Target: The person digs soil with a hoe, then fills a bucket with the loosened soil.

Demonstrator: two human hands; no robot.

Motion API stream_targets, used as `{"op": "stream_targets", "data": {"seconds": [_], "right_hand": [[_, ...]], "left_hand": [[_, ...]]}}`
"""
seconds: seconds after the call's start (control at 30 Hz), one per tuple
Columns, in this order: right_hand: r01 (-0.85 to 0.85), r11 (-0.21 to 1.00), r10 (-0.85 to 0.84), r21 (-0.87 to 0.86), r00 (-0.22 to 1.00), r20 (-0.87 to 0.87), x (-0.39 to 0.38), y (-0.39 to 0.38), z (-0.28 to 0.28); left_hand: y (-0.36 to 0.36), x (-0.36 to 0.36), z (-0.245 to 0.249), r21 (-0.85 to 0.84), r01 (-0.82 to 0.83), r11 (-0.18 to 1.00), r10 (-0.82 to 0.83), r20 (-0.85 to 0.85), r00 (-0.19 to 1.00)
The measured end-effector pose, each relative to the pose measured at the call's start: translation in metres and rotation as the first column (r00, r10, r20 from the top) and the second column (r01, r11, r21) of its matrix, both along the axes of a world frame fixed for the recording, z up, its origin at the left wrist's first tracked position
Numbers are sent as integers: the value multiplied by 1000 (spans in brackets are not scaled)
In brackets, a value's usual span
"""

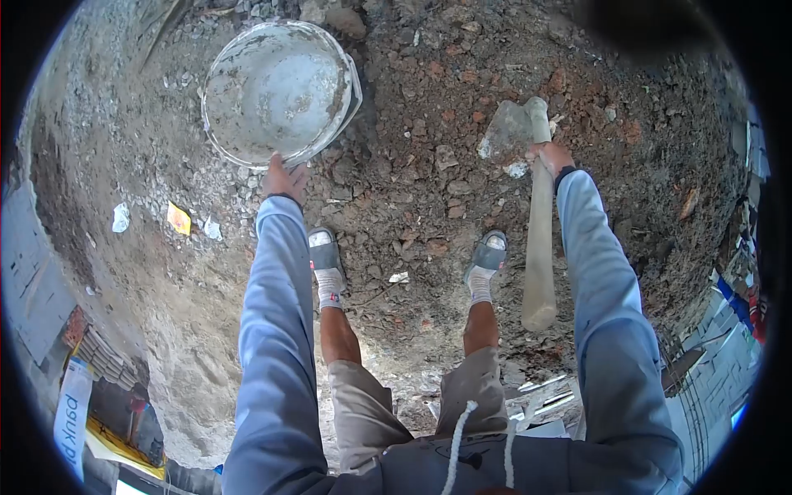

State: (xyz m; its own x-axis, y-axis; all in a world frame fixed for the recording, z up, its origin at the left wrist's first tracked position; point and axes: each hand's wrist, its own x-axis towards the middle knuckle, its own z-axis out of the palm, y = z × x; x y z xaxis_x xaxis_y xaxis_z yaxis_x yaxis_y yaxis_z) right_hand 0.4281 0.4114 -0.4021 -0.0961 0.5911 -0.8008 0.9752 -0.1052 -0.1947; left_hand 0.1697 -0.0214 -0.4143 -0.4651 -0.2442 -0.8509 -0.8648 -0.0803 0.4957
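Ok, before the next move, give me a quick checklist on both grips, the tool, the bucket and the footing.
1. Right grip closed around the hoe handle, close to the blade: ok.
2. Left grip secure on the bucket: cannot tell; it is at the near rim, fingers partly hidden.
3. Bucket without a load: ok, only residue shows inside.
4. Hoe blade clear of the sandals: ok, it lies beyond them.
5. Even ground: not ok, clods and rubble lie between the feet.
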Motion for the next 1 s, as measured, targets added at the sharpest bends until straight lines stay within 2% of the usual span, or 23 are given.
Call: {"op": "stream_targets", "data": {"seconds": [0.03, 0.07, 0.13, 0.17, 0.2, 0.23, 0.27, 0.3, 0.33, 0.37, 0.43, 0.47, 0.53, 0.57, 0.63, 0.67, 0.73, 0.77, 0.8, 0.83, 0.87, 0.93, 1.0], "right_hand": [[-1, 1000, 1, 18, 1000, 10, 3, 4, -5], [26, 999, -25, -28, 1000, 15, 6, 2, -12], [54, 996, -53, -68, 999, 13, 7, -3, -11], [-281, 960, 281, -14, 959, -36, 7, -7, -2], [-580, 813, 583, 57, 811, -61, 7, -9, 5], [-345, 938, 345, 9, 936, -72, 17, -16, -16], [-88, 995, 85, -46, 994, -71, 30, -22, -36], [-456, 887, 456, 71, 890, 5, 28, -37, -25], [-756, 637, 746, 149, 654, 127, 22, -68, -10], [-51, 977, 53, 205, 999, -3, 1, -99, 29], [22, 987, -20, 160, 1000, -16, 4, -134, 27], [-53, 956, 31, 289, 996, 82, 14, -155, 6], [215, 977, -212, -9, 956, -200, -2, -153, 55], [198, 980, -193, 2, 957, -217, -4, -147, 43], [259, 964, -265, -57, 952, -154, -7, -127, 22], [294, 924, -332, -243, 934, -129, -8, -110, 25], [346, 927, -366, -145, 919, -149, 3, -98, 3], [445, 878, -477, -179, 847, -234, 1, -96, 19], [522, 825, -566, -217, 769, -299, 0, -95, 39], [519, 833, -554, -193, 780, -292, -6, -98, 72], [552, 810, -585, -197, 734, -346, -23, -103, 121], [581, 782, -611, -224, 645, -459, -65, -100, 193], [504, 842, -502, -193, 601, -622, -108, -76, 238]], "left_hand": [[2, -2, -5, -82, 1, 997, 4, 57, 998], [0, 9, -7, -77, -4, 997, 10, 70, 997], [-3, 35, 5, -126, 241, 962, -230, 92, 969], [-8, 55, 6, -108, 284, 953, -274, 99, 957], [-12, 79, 10, -90, 329, 940, -320, 101, 942], [-2, 101, 32, -42, 349, 936, -342, 124, 931], [7, 122, 50, 36, 359, 932, -359, 206, 910], [18, 145, 69, 134, 388, 912, -410, 250, 877], [28, 171, 85, 242, 465, 852, -518, 252, 817], [43, 196, 106, 377, 461, 803, -572, 270, 775], [66, 248, 147, 616, 437, 655, -682, 235, 693], [71, 267, 163, 711, 423, 562, -740, 202, 642], [62, 302, 161, 691, 337, 640, -657, 265, 705], [62, 311, 164, 695, 336, 636, -649, 246, 720], [72, 312, 194, 782, 223, 582, -662, 297, 688], [80, 318, 201, 787, 221, 576, -665, 294, 686], [96, 307, 202, 761, 274, 588, -707, 319, 631], [87, 297, 205, 770, 283, 572, -709, 291, 642], [79, 298, 213, 727, 415, 547, -738, 184, 649], [73, 301, 224, 671, 531, 518, -770, 96, 631], [65, 291, 227, 690, 518, 506, -772, 95, 628], [45, 265, 223, 732, 554, 396, -806, -12, 592], [76, 221, 229, 830, 433, 352, -720, -55, 691]]}}
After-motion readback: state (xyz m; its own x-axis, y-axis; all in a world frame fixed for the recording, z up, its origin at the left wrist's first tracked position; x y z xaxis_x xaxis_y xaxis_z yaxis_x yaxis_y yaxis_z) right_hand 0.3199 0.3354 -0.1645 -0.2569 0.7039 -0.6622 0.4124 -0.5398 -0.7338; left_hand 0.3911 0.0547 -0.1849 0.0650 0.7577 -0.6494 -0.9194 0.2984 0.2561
